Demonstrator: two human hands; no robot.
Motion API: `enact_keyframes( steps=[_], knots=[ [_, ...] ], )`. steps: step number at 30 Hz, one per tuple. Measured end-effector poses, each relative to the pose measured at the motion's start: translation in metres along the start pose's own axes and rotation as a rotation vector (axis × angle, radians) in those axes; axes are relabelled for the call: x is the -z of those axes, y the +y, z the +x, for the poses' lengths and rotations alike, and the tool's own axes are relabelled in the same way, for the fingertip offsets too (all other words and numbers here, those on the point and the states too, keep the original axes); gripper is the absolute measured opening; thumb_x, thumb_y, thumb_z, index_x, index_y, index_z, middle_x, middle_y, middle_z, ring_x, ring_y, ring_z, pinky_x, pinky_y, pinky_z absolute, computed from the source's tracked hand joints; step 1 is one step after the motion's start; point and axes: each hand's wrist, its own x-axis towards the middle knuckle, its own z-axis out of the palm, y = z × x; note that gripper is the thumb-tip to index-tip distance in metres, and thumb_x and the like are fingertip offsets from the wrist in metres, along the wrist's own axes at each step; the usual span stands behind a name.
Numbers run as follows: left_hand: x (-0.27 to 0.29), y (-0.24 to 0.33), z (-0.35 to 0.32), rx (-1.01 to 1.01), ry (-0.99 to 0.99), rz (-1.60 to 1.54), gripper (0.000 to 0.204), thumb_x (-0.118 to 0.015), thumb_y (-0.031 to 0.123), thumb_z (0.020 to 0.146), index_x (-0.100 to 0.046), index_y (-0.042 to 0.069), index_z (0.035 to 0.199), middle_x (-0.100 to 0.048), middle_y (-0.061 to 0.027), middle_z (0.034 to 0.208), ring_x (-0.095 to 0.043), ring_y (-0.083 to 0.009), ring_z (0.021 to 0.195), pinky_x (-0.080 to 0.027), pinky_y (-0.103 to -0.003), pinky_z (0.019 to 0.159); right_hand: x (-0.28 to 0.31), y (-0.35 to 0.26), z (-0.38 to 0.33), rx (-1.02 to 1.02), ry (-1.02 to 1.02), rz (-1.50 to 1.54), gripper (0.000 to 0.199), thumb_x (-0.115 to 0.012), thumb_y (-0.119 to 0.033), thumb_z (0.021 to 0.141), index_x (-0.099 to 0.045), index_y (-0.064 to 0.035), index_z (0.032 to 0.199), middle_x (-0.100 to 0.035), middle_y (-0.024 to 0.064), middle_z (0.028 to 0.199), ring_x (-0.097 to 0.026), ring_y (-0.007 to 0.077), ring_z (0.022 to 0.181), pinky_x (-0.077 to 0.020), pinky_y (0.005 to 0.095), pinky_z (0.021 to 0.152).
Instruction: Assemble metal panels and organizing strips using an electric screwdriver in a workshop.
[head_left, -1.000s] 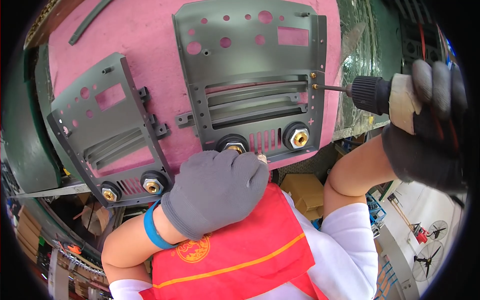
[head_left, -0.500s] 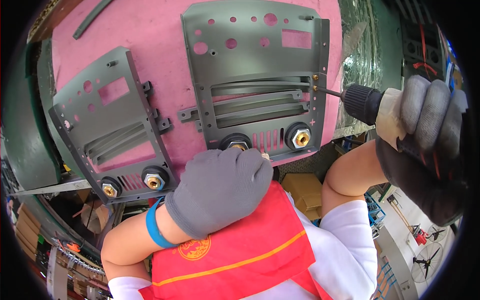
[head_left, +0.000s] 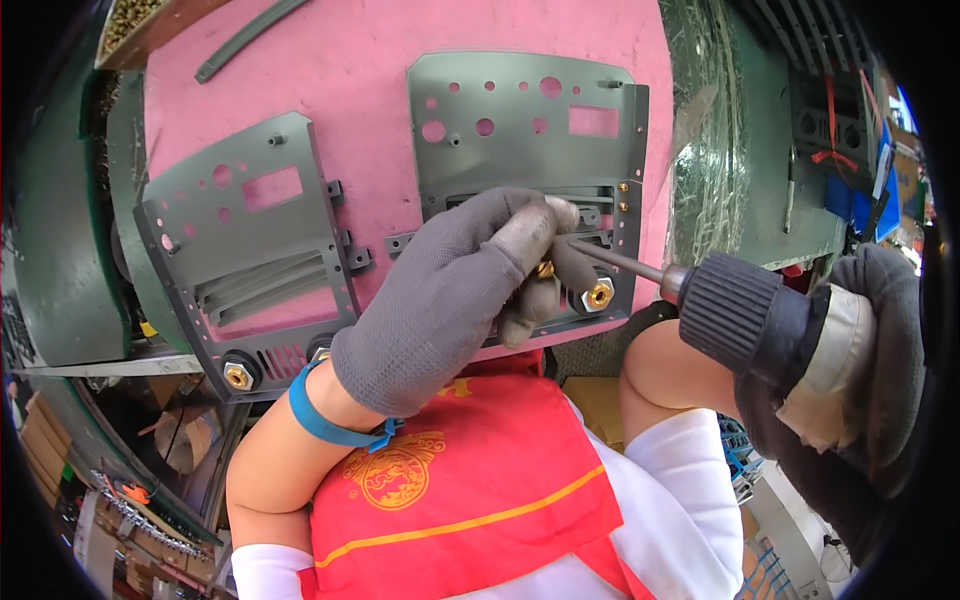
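My left hand (head_left: 450,285), in a grey glove, is over the lower part of the larger grey metal panel (head_left: 500,95). Its fingers are curled around small brass-coloured screws (head_left: 545,269), partly hidden by the fingers. In my right hand (head_left: 893,345), also gloved, is a power drill (head_left: 735,310) with a black ribbed chuck and pale tape behind it. The long bit (head_left: 620,260) points left, its tip at the left fingertips; whether they touch is unclear. Two brass screw heads (head_left: 624,197) sit in the panel's right flange. A brass hex-nut terminal (head_left: 598,294) is at its lower right.
A smaller, similar panel (head_left: 230,200) lies to the left on the pink mat (head_left: 360,60). A dark strip (head_left: 250,40) rests at the far left of the mat. Clear plastic wrap (head_left: 705,140) covers the bench to the right. A bin of small brass parts (head_left: 125,25) stands in the far left corner.
My left hand has moved up from the panel's lower edge, and screws now show in its fingers. The drill bit has left the right flange and come down to the left fingertips.
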Motion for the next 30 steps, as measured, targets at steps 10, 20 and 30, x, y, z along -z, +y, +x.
enact_keyframes(
  steps=[10,20,30],
  knots=[
    [0.0014,0.0026,-0.0017,0.039,-0.050,-0.052,0.051,-0.047,0.042,0.107,-0.058,0.000,0.133,-0.064,-0.0045,0.099,-0.049,-0.0092,0.075,-0.041,-0.023,0.064,0.0065,-0.0035,-0.0046,-0.013,0.022,0.026,0.052,-0.082,-0.015,0.081,-0.051,-0.0046,0.122,-0.063,0.0054,0.103,-0.067,0.0148,0.097,-0.0586,0.0302,0.082],
    [-0.0007,0.0029,0.0021,-0.015,-0.029,-0.049,0.035,-0.050,0.027,0.107,-0.057,0.002,0.131,-0.068,-0.0042,0.103,-0.055,-0.0051,0.073,-0.047,-0.020,0.063,0.0077,-0.0022,-0.0058,-0.039,0.016,0.061,0.052,-0.082,-0.015,0.082,-0.050,-0.0045,0.123,-0.063,0.0055,0.104,-0.067,0.0145,0.098,-0.0588,0.0301,0.082],
    [-0.0032,-0.0005,0.0022,0.010,0.015,0.021,0.058,-0.045,0.062,0.103,-0.062,0.007,0.102,-0.049,0.0016,0.070,-0.041,-0.0065,0.060,-0.033,-0.022,0.056,0.0098,-0.0023,-0.0079,-0.042,0.020,0.088,0.052,-0.081,-0.015,0.083,-0.050,-0.0043,0.123,-0.063,0.0056,0.104,-0.067,0.0143,0.099,-0.0590,0.0300,0.083]
  ],
)
